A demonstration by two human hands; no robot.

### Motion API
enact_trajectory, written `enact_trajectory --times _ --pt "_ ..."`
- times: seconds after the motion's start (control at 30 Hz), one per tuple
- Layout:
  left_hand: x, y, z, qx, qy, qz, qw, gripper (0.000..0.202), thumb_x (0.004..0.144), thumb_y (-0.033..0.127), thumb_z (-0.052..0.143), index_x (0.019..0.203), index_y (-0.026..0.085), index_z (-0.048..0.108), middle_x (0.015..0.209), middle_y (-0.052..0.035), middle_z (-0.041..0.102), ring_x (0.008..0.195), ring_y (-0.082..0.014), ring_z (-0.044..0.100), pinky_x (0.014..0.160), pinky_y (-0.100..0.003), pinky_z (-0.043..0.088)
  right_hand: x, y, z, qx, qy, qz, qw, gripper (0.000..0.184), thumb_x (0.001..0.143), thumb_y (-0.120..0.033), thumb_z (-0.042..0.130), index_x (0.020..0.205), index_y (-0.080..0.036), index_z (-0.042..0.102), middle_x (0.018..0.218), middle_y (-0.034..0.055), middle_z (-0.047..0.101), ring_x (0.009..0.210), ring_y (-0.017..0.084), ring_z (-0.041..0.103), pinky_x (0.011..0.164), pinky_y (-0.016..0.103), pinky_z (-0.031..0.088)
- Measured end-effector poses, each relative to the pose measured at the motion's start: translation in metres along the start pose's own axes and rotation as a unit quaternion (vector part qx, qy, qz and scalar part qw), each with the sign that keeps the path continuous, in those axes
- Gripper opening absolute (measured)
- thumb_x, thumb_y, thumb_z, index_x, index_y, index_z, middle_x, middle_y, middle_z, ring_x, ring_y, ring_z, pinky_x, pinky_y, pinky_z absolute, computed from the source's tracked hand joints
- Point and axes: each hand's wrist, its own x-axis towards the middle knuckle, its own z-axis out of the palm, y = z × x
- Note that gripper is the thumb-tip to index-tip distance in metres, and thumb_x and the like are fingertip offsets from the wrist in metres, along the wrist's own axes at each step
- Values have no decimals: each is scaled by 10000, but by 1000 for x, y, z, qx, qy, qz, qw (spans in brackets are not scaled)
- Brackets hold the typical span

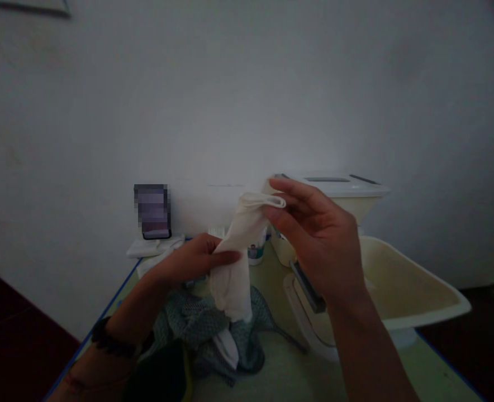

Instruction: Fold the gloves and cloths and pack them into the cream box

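A white sock (243,229) is held up between both hands over the table, its folded cuff at the top right and its lower part hanging down. My left hand (199,258) pinches it about the middle, thumb on the near side. At the cuff, my right hand (320,234) grips the edge between thumb and fingers, some fingertips hidden. Directly below lies a crumpled grey-green mesh bag (196,321), with a piece of white cloth (227,347) on it.
To the right stands a cream plastic basin (406,279), beside a lidded cream box (343,190) and a lid-like piece (309,324). A phone (152,212) leans at the wall. Behind the sock is a white cup (255,254). The green table (289,368) has blue edges.
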Motion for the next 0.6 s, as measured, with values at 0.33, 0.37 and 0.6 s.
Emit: enact_trajectory --times 0.33,0.37,0.6 --pt "-1 -1 -17 -207 116 9 971 143 677 224 649 751 115 705 593 -29 673 526 -140 579 504 -222 447 0 -9 -15 -145 -181 -61 971 273 817 -171 613 1078 -246 643 1021 -10 690 938 140 626 816 277 494" --pt "-1 -1 -19 -234 128 8 964 155 665 208 647 768 109 708 593 -31 677 526 -143 586 503 -224 455 1 -9 -17 -162 -207 -70 962 250 817 -147 606 1046 -236 651 1003 -10 692 932 135 623 820 271 485" --pt "0 1 -26 -295 191 -1 936 244 719 192 538 867 90 704 733 -89 734 654 -201 659 618 -278 514 2 -1 -12 -221 -326 -81 915 174 794 -49 582 879 -178 662 912 3 704 903 125 604 839 264 456"
